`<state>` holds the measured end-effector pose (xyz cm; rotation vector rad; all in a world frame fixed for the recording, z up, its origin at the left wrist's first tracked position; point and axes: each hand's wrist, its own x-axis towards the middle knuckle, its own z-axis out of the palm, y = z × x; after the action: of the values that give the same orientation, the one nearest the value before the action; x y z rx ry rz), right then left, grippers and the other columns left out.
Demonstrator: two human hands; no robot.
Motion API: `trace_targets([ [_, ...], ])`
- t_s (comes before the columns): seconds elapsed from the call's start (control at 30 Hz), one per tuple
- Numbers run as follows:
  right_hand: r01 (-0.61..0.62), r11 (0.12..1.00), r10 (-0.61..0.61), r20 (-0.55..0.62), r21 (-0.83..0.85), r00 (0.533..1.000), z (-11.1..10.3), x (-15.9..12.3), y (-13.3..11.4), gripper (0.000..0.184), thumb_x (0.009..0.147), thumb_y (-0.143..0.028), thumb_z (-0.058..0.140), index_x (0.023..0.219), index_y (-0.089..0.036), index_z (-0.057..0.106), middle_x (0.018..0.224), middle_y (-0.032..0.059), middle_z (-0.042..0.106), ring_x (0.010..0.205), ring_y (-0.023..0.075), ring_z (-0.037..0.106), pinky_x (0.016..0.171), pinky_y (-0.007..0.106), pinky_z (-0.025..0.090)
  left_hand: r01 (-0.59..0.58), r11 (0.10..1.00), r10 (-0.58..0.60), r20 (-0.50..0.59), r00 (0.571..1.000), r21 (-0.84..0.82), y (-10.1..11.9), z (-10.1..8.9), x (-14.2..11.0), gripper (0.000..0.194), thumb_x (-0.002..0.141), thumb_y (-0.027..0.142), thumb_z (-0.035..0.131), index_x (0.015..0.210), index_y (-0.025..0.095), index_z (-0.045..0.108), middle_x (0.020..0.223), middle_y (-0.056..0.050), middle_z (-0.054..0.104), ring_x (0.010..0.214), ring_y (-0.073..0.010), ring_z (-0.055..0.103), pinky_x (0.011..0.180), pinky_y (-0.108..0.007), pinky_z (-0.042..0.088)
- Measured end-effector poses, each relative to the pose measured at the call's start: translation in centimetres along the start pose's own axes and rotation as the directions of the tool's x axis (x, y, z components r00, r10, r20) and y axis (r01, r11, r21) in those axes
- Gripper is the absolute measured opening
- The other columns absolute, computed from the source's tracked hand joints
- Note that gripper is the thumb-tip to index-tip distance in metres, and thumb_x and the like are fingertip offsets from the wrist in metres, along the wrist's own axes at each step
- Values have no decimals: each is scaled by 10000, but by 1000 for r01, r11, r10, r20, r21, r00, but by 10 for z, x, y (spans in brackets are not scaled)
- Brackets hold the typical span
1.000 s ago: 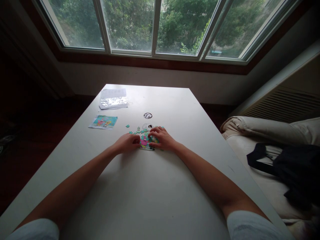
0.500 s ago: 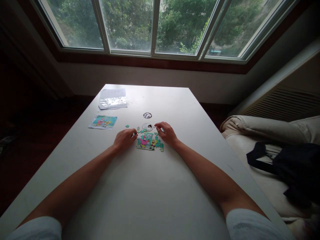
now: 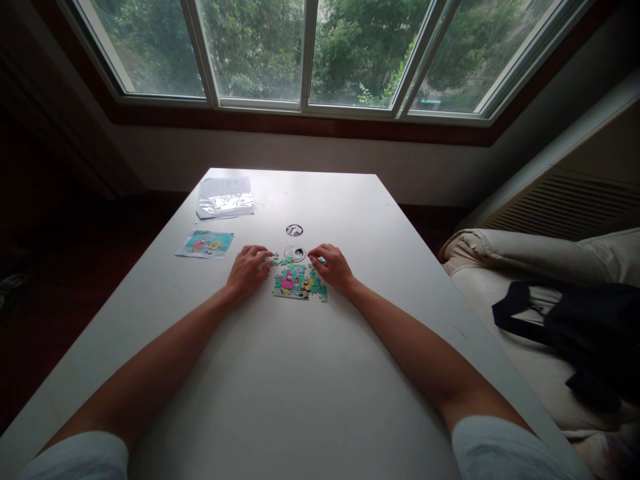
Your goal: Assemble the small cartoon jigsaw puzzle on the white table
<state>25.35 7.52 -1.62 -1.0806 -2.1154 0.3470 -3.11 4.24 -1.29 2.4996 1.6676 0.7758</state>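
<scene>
A partly joined jigsaw puzzle with pink and yellow cartoon figures lies on the white table, its upper and right edges uneven. My left hand rests at its upper left, fingers stretched and slightly apart over the table. Small loose green puzzle pieces lie by those fingertips and along the puzzle's top. At the upper right corner is my right hand, its thumb and forefinger drawn close together. Whatever may be between those two fingertips is too small to make out. Just above the puzzle sits a clear round ring-like item.
A printed picture card with the same cartoon figures lies left on the table. Behind it is a clear plastic sleeve with paper. A dark round disc lies farther back. A sofa with a black bag stands right.
My right hand has drawn back from over the puzzle to its upper right, uncovering it. My left hand has moved left and up, its fingers opening out over where loose pieces lay.
</scene>
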Motion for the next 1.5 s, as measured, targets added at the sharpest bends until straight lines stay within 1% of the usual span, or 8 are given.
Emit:
trace_targets([
  [0.1,-5,1000,5,8,-8,1000,0,0,0,126,949,-249,585,946,-232,710,981,51,704,950,222,601,884,376,405,-74,997,74,57,996,-6,1,2,3,349,1002,317,471,1295,265,654,1381,-43,619,1349,-288,436,1117,-472,377],
  [0.17,-6,1000,6,11,-11,1000,0,1,-1,128,949,-248,585,944,-232,711,981,52,705,949,222,600,885,375,403,-87,996,88,71,994,-12,2,2,4,340,1008,304,456,1269,276,672,1357,-25,646,1355,-285,438,1122,-473,365],
  [0.37,-9,1000,9,17,-9,1000,-1,1,-1,135,950,-251,582,937,-228,714,976,54,707,942,219,597,882,372,403,48,999,-48,-5,999,19,0,-4,6,223,946,271,534,992,252,752,1102,-54,732,1119,-280,560,990,-446,429],
  [0.5,-6,1000,6,26,-10,1000,-1,1,-2,144,954,-255,575,940,-230,716,976,54,707,939,220,597,881,374,406,129,992,-129,-26,991,1,-7,-5,8,215,905,305,583,1031,254,750,1024,-65,707,1014,-268,568,923,-410,450],
  [0.6,-9,1000,9,28,-11,1000,-1,1,-1,149,955,-261,572,938,-236,718,973,54,707,940,223,598,882,378,408,160,987,-161,-17,987,-23,-10,-2,9,253,881,328,610,1081,270,754,1021,-64,683,1002,-265,560,912,-399,450],
  [0.77,-10,1000,10,28,-17,1000,0,1,0,149,954,-265,574,933,-234,718,966,57,710,938,223,600,888,380,407,160,986,-160,13,987,-38,-11,-1,9,244,886,331,603,1056,293,774,1043,-66,662,1038,-270,542,930,-402,439],
  [1.23,-12,1000,12,27,-25,1000,2,1,2,142,947,-263,585,926,-233,722,951,52,708,923,219,599,877,373,406,159,987,-157,32,987,-40,-10,-1,10,228,876,324,610,1051,266,745,1122,-71,671,1098,-296,521,954,-427,434],
  [1.5,-15,1000,15,25,-19,1000,1,1,0,145,944,-267,586,920,-234,725,956,59,717,926,223,610,887,386,417,168,984,-166,42,985,-55,-9,-2,10,187,869,322,612,990,265,742,1108,-70,672,1086,-291,534,938,-419,435],
])
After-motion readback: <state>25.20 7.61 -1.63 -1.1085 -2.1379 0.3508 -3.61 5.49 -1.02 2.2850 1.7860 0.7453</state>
